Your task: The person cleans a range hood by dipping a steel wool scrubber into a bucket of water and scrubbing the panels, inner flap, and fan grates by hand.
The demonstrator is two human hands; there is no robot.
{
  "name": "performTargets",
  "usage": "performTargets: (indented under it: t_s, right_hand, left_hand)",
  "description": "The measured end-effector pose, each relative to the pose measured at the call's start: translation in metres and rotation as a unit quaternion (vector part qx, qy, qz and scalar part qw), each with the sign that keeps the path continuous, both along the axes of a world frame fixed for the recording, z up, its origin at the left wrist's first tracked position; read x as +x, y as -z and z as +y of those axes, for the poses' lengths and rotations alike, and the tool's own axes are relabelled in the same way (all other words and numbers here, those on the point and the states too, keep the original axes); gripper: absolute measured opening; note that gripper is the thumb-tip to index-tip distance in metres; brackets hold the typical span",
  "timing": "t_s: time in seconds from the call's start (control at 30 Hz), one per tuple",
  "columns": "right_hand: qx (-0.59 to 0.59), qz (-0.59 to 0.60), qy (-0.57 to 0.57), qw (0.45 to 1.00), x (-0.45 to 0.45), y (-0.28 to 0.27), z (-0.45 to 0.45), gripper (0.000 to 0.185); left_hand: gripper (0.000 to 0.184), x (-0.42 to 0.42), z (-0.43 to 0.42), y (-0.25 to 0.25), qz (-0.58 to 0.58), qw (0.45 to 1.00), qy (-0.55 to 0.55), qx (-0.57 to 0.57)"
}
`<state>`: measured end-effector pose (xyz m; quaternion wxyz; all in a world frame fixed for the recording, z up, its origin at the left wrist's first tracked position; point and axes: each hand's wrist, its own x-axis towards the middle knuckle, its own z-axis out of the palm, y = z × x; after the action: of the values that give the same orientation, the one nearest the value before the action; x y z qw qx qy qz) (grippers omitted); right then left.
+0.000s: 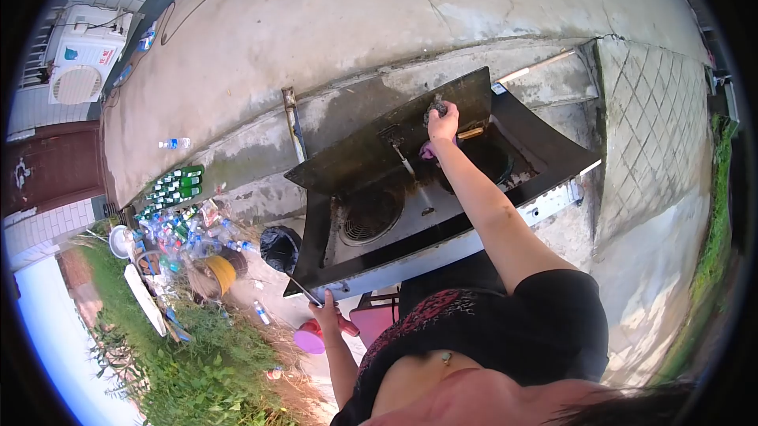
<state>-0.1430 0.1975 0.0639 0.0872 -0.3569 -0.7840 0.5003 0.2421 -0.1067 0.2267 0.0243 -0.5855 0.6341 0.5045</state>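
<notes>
A greasy black range hood (379, 258) lies before me, with a dark flat panel (339, 161) tilted up across it. My right hand (444, 122) is closed on a grey steel wool scrubber (435, 104), against the panel's face. Just below that hand are a purple cloth (427, 150) and a short yellowish stick (470, 134). At the hood's near left corner, my left hand (325, 314) is closed around a red-handled tool (346, 326) with a thin metal shaft; its exact kind is unclear. A round grille (369, 217) shows inside the hood.
A black plastic bag (280, 249) sits left of the hood, near green bottles (175, 186) and heaped plastic bottles. A pink stool (374, 320) and purple basin (309, 337) are near my body. A pipe (294, 124) and a stick (537, 67) lie behind.
</notes>
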Motion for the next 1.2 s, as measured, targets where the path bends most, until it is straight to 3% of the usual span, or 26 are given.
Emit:
performTargets:
  t_s: [0.1, 0.13, 0.2, 0.27, 0.33, 0.4, 0.47, 0.57, 0.63, 0.67, 0.73, 0.77, 0.83, 0.87, 1.0, 1.07, 1.1, 1.17, 1.2]
  right_hand:
    - [0.043, 0.026, 0.182, 0.982, -0.043, -0.024, 0.076, 0.04]
    - [0.047, 0.02, 0.184, 0.982, -0.051, -0.028, 0.094, 0.039]
    - [0.088, -0.021, 0.152, 0.984, -0.061, -0.023, 0.091, 0.035]
    - [0.129, -0.014, 0.113, 0.985, -0.043, -0.049, 0.033, 0.034]
    - [0.125, -0.002, 0.033, 0.992, -0.013, -0.036, -0.021, 0.034]
    - [0.058, 0.003, -0.113, 0.992, 0.018, -0.024, -0.048, 0.036]
    - [-0.016, -0.038, -0.104, 0.994, 0.029, -0.017, -0.049, 0.037]
    - [-0.026, 0.006, 0.161, 0.987, 0.004, 0.014, 0.013, 0.039]
    - [0.007, -0.042, 0.238, 0.97, -0.019, 0.012, 0.075, 0.039]
    - [0.028, -0.043, 0.225, 0.973, -0.027, 0.029, 0.103, 0.039]
    - [-0.061, -0.083, 0.185, 0.977, -0.031, 0.014, 0.111, 0.039]
    - [0.022, -0.131, 0.201, 0.971, -0.03, 0.003, 0.086, 0.037]
    - [0.072, -0.099, 0.183, 0.975, -0.012, 0.035, 0.027, 0.035]
    - [0.035, -0.145, 0.157, 0.976, 0.002, 0.022, -0.006, 0.035]
    - [-0.14, -0.186, 0.037, 0.972, 0.042, 0.062, -0.063, 0.039]
    - [-0.159, -0.14, 0.14, 0.967, 0.028, 0.088, -0.039, 0.039]
    - [-0.123, -0.127, 0.188, 0.966, 0.015, 0.052, -0.009, 0.041]
    - [-0.018, -0.07, 0.263, 0.962, -0.012, 0.042, 0.054, 0.04]
    - [-0.021, -0.069, 0.285, 0.956, -0.024, 0.036, 0.082, 0.04]
  left_hand:
    - [0.055, 0.001, -0.001, 0.003, -0.007, 1.0, 0.003, -0.007]
    - [0.055, 0.0, -0.001, 0.002, -0.006, 1.0, 0.002, -0.008]
    - [0.054, 0.0, 0.0, 0.0, -0.009, 1.0, 0.0, -0.007]
    - [0.054, 0.006, 0.0, 0.004, -0.007, 1.0, -0.008, -0.008]
    - [0.054, 0.003, -0.001, 0.005, -0.01, 1.0, -0.013, -0.003]
    - [0.055, 0.003, -0.004, 0.004, -0.008, 1.0, -0.002, -0.002]
    - [0.054, 0.002, -0.004, 0.004, -0.013, 1.0, -0.004, 0.0]
    - [0.053, 0.001, 0.0, 0.002, -0.025, 1.0, -0.012, -0.004]
    - [0.052, -0.003, 0.004, -0.001, -0.015, 1.0, -0.02, 0.003]
    - [0.051, -0.003, 0.004, -0.003, -0.012, 1.0, -0.025, 0.006]
    - [0.048, -0.003, 0.003, -0.003, -0.017, 0.999, -0.03, 0.002]
    - [0.047, -0.002, 0.002, -0.002, -0.016, 0.999, -0.029, 0.003]
    - [0.045, 0.003, 0.001, 0.002, -0.012, 0.999, -0.031, 0.007]
    - [0.046, 0.001, 0.002, 0.001, -0.016, 0.999, -0.029, 0.01]
    - [0.048, -0.003, -0.002, 0.0, -0.029, 0.999, -0.018, 0.007]
    - [0.05, 0.0, 0.0, 0.0, -0.03, 0.999, -0.022, 0.01]
    - [0.05, -0.002, 0.002, -0.003, -0.025, 0.999, -0.028, 0.014]
    - [0.05, -0.003, 0.003, -0.003, -0.021, 0.999, -0.038, 0.018]
    - [0.05, -0.002, 0.003, -0.002, -0.013, 0.999, -0.039, 0.017]
